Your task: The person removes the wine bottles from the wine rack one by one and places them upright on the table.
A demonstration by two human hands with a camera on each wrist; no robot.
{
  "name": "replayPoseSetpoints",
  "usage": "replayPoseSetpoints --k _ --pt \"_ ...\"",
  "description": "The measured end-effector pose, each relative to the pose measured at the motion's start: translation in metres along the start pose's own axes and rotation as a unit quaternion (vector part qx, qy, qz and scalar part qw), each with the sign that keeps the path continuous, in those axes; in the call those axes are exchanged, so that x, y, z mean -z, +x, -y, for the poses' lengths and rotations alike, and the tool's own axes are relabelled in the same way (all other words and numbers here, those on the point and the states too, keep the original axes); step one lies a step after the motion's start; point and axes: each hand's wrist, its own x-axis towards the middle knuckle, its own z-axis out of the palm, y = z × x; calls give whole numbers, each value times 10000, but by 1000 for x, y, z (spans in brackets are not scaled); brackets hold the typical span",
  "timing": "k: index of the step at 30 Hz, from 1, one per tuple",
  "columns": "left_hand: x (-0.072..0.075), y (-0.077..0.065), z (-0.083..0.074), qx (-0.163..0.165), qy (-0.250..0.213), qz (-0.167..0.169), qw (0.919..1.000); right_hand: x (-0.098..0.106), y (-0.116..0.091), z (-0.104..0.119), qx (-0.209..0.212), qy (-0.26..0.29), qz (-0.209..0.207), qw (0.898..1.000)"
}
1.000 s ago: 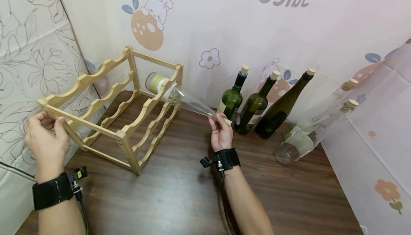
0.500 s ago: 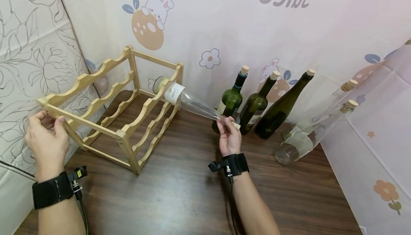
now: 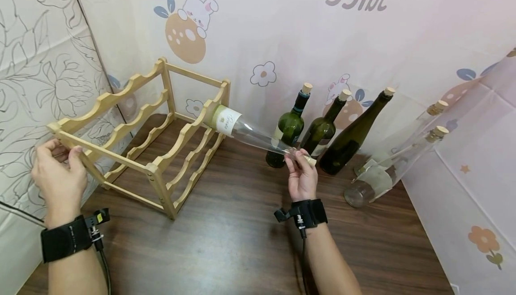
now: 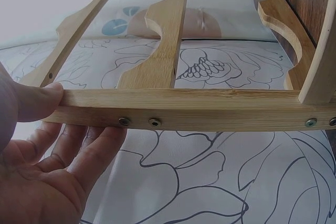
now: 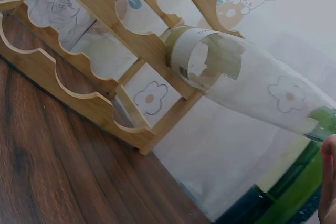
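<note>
At the left of the head view stands a pale wooden wine rack (image 3: 160, 189) with scalloped rails. My left hand (image 3: 60, 169) grips its near left corner; in the left wrist view the thumb lies over the post (image 4: 220, 109) and the fingers curl beneath. A clear glass bottle (image 3: 258, 136) with a white label and a cork slants down to the right, its base at the rack's far right end. My right hand (image 3: 302, 176) pinches that bottle's neck near the cork. In the right wrist view the bottle base (image 5: 170, 48) is partly behind an upper rail.
Corked green bottles (image 3: 291, 127) stand along the back wall, close behind the held bottle's neck. A dark slender bottle (image 3: 350, 138) leans at their right. Farther right are two clear corked bottles (image 3: 359, 194). Everything rests on a dark wooden table (image 3: 209, 250).
My right hand has moved right and slightly toward me, drawing the clear bottle outward so more of its label shows past the rack's rail. The left hand and the rack have stayed put.
</note>
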Motion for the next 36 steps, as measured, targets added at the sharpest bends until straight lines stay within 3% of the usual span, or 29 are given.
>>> replayPoseSetpoints --k 7,13,20,24,30,36 --pt "0 0 0 13 24 -11 10000 3 -5 22 233 70 38 9997" --pt "0 0 0 67 47 29 10000 7 -9 42 586 5 557 9967" --pt "-1 0 0 96 135 -6 9999 7 -10 66 772 -500 1078 9899" --pt "-1 0 1 10 70 -60 10000 3 -11 84 840 -798 1557 9810" --pt "-2 1 1 31 222 -33 9997 -7 -13 113 972 -1446 2291 9577" --pt "-1 0 1 82 217 12 9997 -19 -15 135 1289 -1578 2566 9448"
